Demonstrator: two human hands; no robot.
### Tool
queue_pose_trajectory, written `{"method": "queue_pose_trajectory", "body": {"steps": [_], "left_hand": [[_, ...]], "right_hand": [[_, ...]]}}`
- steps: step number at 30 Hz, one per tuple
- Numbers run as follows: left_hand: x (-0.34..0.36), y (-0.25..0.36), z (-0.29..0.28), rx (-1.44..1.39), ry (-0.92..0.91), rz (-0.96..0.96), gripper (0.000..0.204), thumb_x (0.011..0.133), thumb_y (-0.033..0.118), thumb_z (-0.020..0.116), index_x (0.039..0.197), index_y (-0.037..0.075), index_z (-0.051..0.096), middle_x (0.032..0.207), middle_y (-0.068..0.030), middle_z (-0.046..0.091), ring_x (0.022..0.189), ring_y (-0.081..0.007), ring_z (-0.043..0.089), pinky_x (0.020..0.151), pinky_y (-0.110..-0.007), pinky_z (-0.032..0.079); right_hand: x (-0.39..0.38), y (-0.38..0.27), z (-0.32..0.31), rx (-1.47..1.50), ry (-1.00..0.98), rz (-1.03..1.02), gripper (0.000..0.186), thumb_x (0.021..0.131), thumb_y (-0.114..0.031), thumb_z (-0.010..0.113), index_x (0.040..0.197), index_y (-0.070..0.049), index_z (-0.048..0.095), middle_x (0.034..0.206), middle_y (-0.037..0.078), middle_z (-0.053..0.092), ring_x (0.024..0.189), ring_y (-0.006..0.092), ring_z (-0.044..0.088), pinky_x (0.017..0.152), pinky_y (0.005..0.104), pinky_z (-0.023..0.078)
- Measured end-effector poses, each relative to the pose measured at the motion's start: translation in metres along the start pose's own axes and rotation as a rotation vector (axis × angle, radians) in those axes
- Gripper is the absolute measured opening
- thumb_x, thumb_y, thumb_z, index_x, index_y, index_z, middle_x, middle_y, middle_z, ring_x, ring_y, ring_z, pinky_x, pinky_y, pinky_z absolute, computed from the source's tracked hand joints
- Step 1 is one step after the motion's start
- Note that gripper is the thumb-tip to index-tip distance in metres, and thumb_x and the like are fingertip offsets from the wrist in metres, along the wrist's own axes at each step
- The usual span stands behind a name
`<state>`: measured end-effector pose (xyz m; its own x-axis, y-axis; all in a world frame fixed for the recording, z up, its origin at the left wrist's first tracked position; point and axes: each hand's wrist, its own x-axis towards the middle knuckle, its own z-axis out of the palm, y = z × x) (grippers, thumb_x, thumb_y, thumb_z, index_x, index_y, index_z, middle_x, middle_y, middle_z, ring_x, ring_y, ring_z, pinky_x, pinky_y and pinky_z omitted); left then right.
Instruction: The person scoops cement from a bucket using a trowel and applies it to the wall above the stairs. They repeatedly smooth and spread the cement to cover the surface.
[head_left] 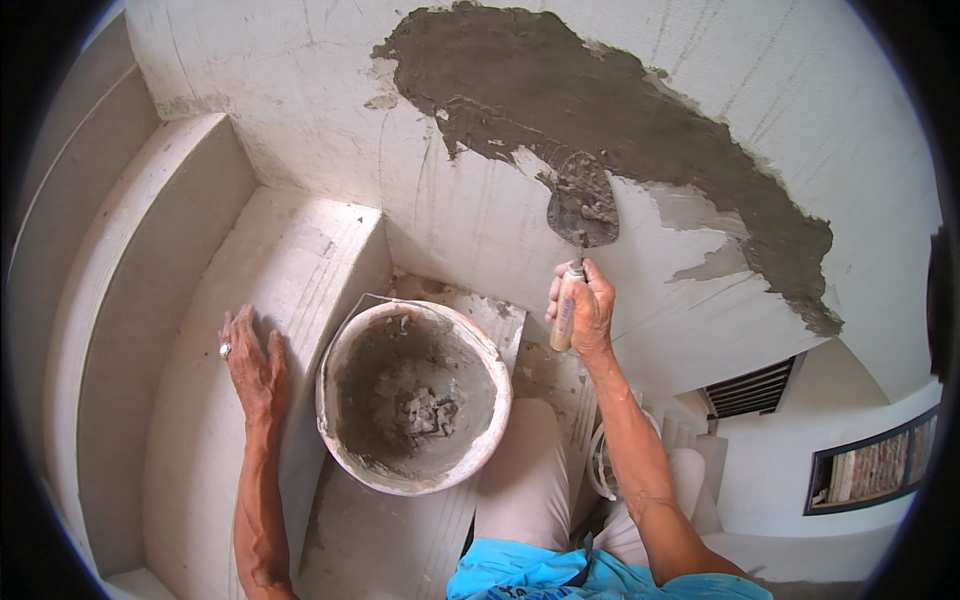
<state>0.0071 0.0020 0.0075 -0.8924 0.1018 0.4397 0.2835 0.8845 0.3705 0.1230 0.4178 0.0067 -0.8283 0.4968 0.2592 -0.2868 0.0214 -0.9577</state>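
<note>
My right hand [587,305] grips the wooden handle of a trowel [583,215], its blade pointing up and away from me. Grey mortar lies on the blade, whose tip meets the lower edge of a wet mortar patch [560,90] on the white wall [470,215]. My left hand [255,365], a ring on one finger, lies spread on a pale stair tread [300,235] with nothing in it. Between my arms stands a round bucket [500,375] with a wire handle and mortar-smeared walls; a lumpy heap of mortar [428,412] sits at its bottom.
Curved stair steps [150,230] rise on the left. A second bucket [600,465] is partly hidden behind my right forearm. Lower right are a dark slatted vent [755,387] and a framed window [870,465] with brickwork behind it. My knees are beside the bucket.
</note>
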Motion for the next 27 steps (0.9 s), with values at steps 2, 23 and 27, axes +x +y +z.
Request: {"method": "queue_pose_trajectory", "body": {"steps": [2,23,27], "left_hand": [[-0.001,0.0,0.0,-0.001,0.001,0.0,0.047,0.09,0.015,0.06,0.133,-0.003,0.05,0.135,-0.0234,0.053,0.136,-0.0405,0.039,0.117,-0.048,0.024],[0.0,-0.004,0.002,-0.029,-0.015,-0.019,0.049,0.091,0.016,0.06,0.135,-0.002,0.048,0.138,-0.0235,0.051,0.137,-0.0405,0.038,0.117,-0.048,0.026],[-0.003,-0.008,0.005,-0.005,-0.01,-0.031,0.05,0.091,0.018,0.06,0.136,-0.001,0.048,0.139,-0.0232,0.051,0.138,-0.0399,0.037,0.118,-0.047,0.025]], "right_hand": [[-0.006,-0.005,-0.015,-0.046,0.01,0.038,0.034,0.09,-0.031,0.056,0.101,0.002,0.056,0.074,0.006,0.057,0.057,0.0112,0.056,0.05,0.0274,0.049],[-0.037,-0.113,-0.045,-1.186,-0.195,-0.355,0.034,0.076,-0.002,0.062,0.109,0.004,0.061,0.085,0.021,0.06,0.071,0.0373,0.061,0.064,0.0399,0.049],[-0.031,-0.125,-0.042,-1.283,-0.142,-0.357,0.03,0.076,0.0,0.06,0.106,0.005,0.059,0.088,0.021,0.062,0.077,0.0386,0.062,0.066,0.044,0.05]]}}
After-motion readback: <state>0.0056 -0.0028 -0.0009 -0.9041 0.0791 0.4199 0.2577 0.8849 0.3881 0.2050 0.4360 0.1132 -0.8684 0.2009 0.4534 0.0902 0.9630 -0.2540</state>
